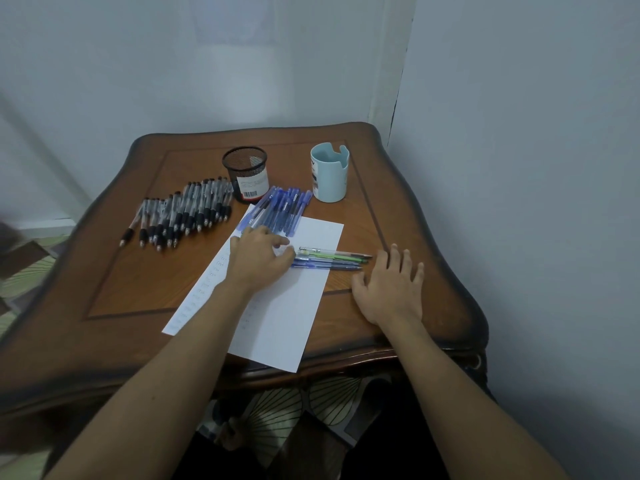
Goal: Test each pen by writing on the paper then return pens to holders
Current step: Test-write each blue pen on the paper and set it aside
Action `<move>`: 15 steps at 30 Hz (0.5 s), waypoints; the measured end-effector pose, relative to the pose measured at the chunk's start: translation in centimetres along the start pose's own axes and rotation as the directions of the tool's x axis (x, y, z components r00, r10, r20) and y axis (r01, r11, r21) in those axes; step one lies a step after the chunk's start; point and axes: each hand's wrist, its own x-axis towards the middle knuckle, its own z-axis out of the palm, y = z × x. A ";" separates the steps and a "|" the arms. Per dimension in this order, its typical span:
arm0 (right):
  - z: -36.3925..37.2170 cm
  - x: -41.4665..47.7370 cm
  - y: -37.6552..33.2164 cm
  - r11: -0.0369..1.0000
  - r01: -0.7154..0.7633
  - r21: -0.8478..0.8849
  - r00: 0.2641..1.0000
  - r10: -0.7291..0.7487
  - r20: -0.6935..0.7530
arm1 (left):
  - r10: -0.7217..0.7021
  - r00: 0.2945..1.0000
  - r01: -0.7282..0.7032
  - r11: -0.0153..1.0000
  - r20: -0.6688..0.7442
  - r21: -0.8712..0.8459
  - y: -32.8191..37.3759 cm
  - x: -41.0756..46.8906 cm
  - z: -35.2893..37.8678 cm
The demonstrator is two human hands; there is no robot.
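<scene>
A white paper [287,317] with faint scribbles lies on the wooden table [121,271]. My left hand [258,259] rests on the paper with fingers bent, touching the ends of a small bunch of green and blue pens [332,259] that lies across the paper's right edge. Whether it grips them I cannot tell. My right hand [389,284] lies flat on the table, fingers spread, just right of the pen tips. Several blue pens [282,207] lie at the paper's top. Many black pens [183,213] lie in a row to the left.
A black mesh holder [246,173] and a light blue cup holder [329,173] stand near the table's far edge; no pens show in either. Walls close in behind and on the right. Patterned floor shows below the table's near edge.
</scene>
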 end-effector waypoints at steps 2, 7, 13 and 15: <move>0.0 0.0 0.1 1.000 0.000 -0.002 1.000 0.000 0.000 | 0.011 1.000 -0.011 1.000 0.016 -0.017 -0.3 -0.8 0.1; -0.1 -0.1 0.0 1.000 -0.003 0.002 1.000 0.003 -0.006 | 0.059 0.994 -0.059 0.998 0.092 -0.009 -0.5 -1.8 0.0; -0.2 -0.1 0.0 1.000 -0.005 -0.001 1.000 0.005 -0.004 | 0.028 0.979 0.004 0.988 0.202 -0.156 -0.1 -1.5 -1.3; -0.2 -0.1 0.0 1.000 -0.004 -0.004 1.000 0.004 -0.003 | 0.031 0.966 0.024 0.977 0.255 -0.211 0.1 -1.3 -1.8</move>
